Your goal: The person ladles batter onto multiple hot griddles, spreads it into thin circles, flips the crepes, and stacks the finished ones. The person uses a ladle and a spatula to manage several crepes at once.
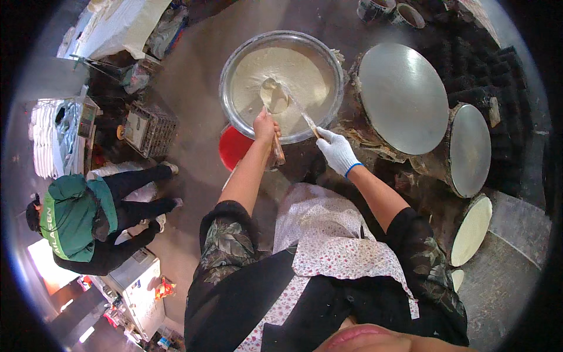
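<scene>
A large metal basin (225, 88) in front of me holds pale, thick batter (305, 73). My left hand (265, 126), bare, is closed round the handle of a ladle (268, 94); the handle's end sticks out below my fist. The ladle's bowl is over the batter, coated with it. My right hand (340, 152), in a white glove with a blue cuff, grips a batter-smeared stick (303, 114) that slants over the basin's rim. Its far tip reaches the ladle's bowl; whether they touch I cannot tell.
Right of the basin stand round flat griddles (402, 97), (469, 149); a nearer one bears a pale round sheet (472, 232). A red bucket (234, 146) is partly under the basin. At left, a person in a green jacket (73, 214) bends near a crate (149, 132). Two buckets (375, 9) stand far back.
</scene>
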A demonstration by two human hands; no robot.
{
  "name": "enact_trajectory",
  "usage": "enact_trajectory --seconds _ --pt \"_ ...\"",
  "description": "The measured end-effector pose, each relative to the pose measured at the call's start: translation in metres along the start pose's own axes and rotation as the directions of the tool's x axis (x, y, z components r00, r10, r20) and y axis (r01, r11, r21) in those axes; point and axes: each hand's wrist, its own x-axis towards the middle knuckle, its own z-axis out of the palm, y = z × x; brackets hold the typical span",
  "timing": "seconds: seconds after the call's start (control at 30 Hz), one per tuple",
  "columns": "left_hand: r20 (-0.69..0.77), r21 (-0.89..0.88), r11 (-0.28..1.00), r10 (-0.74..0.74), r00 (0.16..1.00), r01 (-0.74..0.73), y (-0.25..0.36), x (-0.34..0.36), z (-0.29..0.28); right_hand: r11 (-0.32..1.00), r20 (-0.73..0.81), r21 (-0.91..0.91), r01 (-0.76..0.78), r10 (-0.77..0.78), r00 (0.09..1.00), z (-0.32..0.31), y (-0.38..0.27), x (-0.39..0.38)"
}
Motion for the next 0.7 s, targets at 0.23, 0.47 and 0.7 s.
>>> enact_trajectory --seconds 0.23,0.47,0.7 --pt "-0.07 -0.054 0.999 -0.01 0.997 0.006 -0.039 0.067 0.008 0.981 0.02 -0.188 -0.052 0.057 0.998 0.036 0.023 0.065" --pt "0.641 -0.735 0.232 -0.072 0.764 0.638 0.036 -0.055 0.042 0.999 -0.052 0.027 -0.036 0.037 0.998 0.027 -0.02 -0.034" --pt "0.672 -0.717 0.479 0.278 0.687 0.507 0.156 -0.244 0.087 0.933 -0.14 0.086 0.351 -0.337 0.931 -0.042 -0.136 -0.112"
